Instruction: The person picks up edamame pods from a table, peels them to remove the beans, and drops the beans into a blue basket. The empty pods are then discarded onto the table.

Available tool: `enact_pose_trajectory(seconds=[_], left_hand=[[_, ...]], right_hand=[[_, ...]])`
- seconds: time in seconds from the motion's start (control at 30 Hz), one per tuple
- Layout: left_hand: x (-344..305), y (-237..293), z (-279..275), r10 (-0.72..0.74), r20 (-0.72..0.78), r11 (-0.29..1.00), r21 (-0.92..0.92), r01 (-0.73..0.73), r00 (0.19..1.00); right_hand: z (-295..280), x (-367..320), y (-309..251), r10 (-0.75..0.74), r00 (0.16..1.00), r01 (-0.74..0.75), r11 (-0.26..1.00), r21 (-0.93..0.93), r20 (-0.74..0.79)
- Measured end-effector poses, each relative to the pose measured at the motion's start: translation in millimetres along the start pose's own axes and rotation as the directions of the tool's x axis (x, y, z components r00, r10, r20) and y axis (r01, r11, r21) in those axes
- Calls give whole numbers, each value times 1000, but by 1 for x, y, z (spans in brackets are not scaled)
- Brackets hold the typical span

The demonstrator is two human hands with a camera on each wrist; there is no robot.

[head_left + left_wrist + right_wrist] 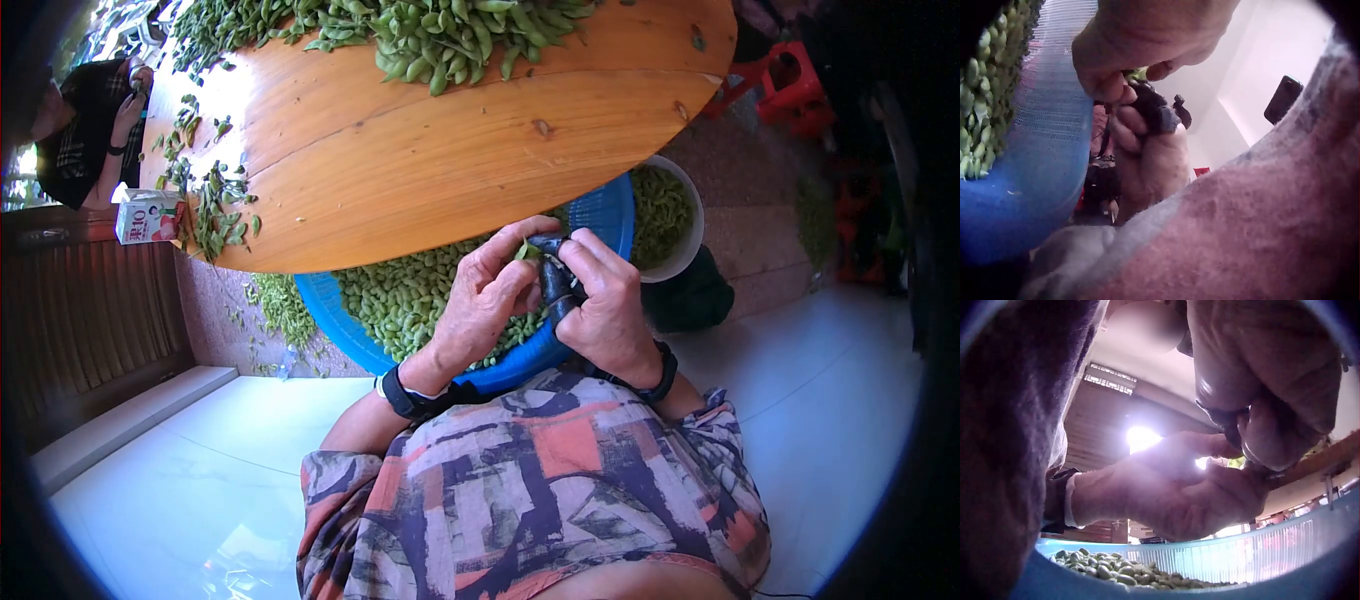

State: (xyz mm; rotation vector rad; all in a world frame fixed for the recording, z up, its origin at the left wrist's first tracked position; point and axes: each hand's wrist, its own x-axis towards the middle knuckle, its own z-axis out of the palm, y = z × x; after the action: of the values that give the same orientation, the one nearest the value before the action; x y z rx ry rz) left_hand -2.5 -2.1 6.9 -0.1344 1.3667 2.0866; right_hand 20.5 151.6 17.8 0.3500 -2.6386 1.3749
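My left hand (497, 285) pinches a small green pod (526, 250) between thumb and fingers, right against a dark tool (553, 283). My right hand (600, 305) grips that tool in a closed fist. Both hands hover over a blue mesh basket (600, 215) filled with shelled green beans (405, 295). In the left wrist view the left hand's fingertips (1113, 84) meet the dark tool (1157, 109) beside the basket wall (1047, 156). In the right wrist view the left hand (1172, 487) reaches up to the right hand (1266, 381), with the beans (1116, 572) below.
A round wooden table (430, 140) stands beyond the basket, with a heap of green pods (440, 35) and scattered scraps (215, 210). A white bowl (690, 225) of greens sits right of the basket. A carton (148, 215), another person (95, 125) and red stools (790, 85) lie further off.
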Motion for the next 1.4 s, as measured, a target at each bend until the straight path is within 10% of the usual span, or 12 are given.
enact_pose_trajectory(seconds=[0.4, 0.6, 0.67, 0.73, 0.8, 0.87, 0.93, 1.13, 1.4], left_hand=[[3, -6, -21, -53, 202, 998, -14, 57, 978], [11, -11, -24, -10, 322, 977, -200, 79, 947], [6, -1, -14, 23, 260, 986, 153, -65, 965], [5, 7, -8, 52, 237, 934, 334, -131, 970], [7, 17, -6, 324, 413, 531, 665, -525, 851], [8, 43, -7, 270, 424, 560, 662, -499, 865], [11, 58, -14, 345, 277, 669, 598, -442, 897], [77, 121, -48, 654, 248, -89, 963, -253, 715], [88, 122, -67, 624, 231, -151, 973, -175, 747]], right_hand=[[-19, 2, 10, 187, 982, -179, 942, 285, -2], [-68, -16, 39, 609, 790, -490, 696, 525, -70], [-86, -18, 75, 448, 843, -475, 880, -21, -297], [-101, -35, 125, 196, 935, -329, 789, -518, -296], [-105, -48, 166, 284, 899, -434, 680, -591, -334], [-108, -57, 179, 594, 738, -669, 584, -460, -319], [-106, -73, 208, 559, 752, -657, 587, -473, -349], [-103, -65, 198, 560, 738, -674, 606, -423, -376], [-104, -54, 175, 452, 782, -611, 694, -380, -429]])
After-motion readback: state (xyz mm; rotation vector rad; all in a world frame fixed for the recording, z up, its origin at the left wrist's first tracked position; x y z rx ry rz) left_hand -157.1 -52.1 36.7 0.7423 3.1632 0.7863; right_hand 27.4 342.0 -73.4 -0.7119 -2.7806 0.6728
